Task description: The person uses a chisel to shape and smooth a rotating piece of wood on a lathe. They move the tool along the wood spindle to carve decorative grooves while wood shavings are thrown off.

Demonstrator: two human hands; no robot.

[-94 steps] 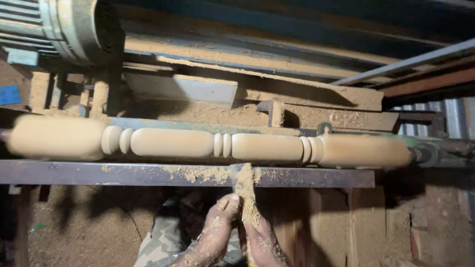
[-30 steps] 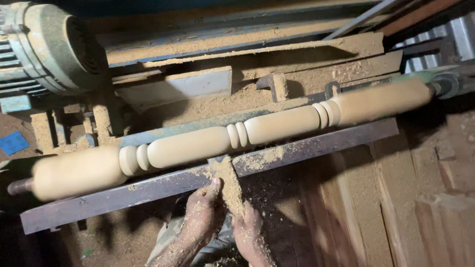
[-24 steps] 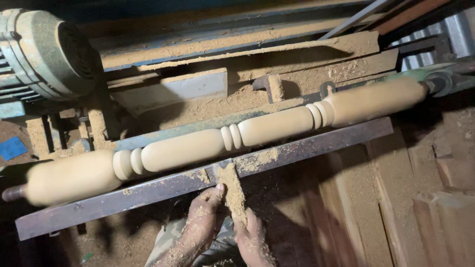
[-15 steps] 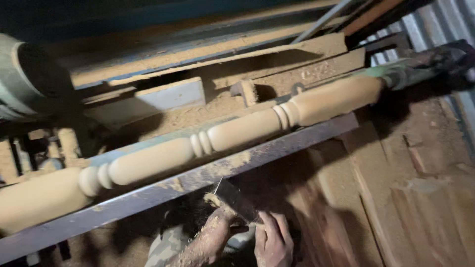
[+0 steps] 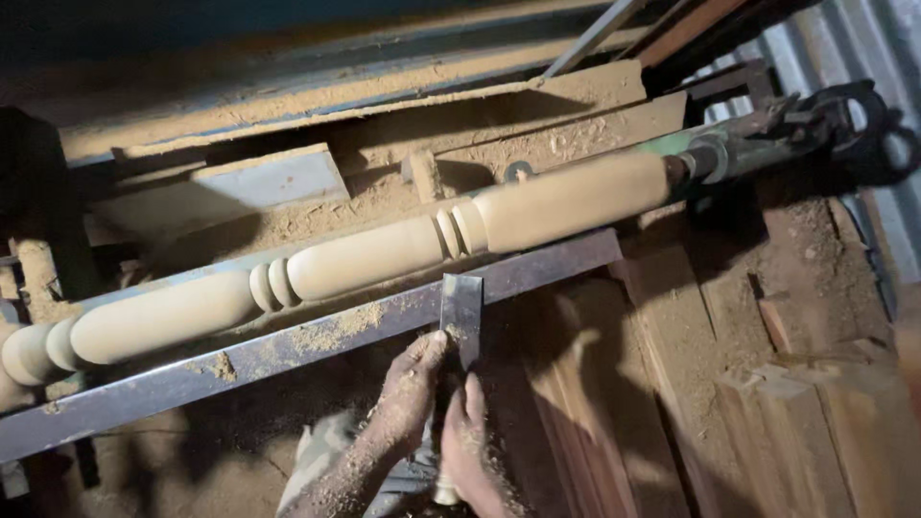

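Left hand (image 5: 408,388) and right hand (image 5: 472,436) closed around flat chisel (image 5: 460,312), fingers dusty. Above fingertips, blade on metal rail (image 5: 288,345), just under turned wooden spindle (image 5: 384,254).

Sawdust-strewn lathe bed (image 5: 537,144) with long steel tool rest (image 5: 288,350), chisel blade (image 5: 460,307) across it

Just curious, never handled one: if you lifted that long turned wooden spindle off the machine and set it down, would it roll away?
Probably. The spindle is round along its whole length, so it would likely roll. It looks solid and stiff, and its dusty sanded surface may feel slippery.
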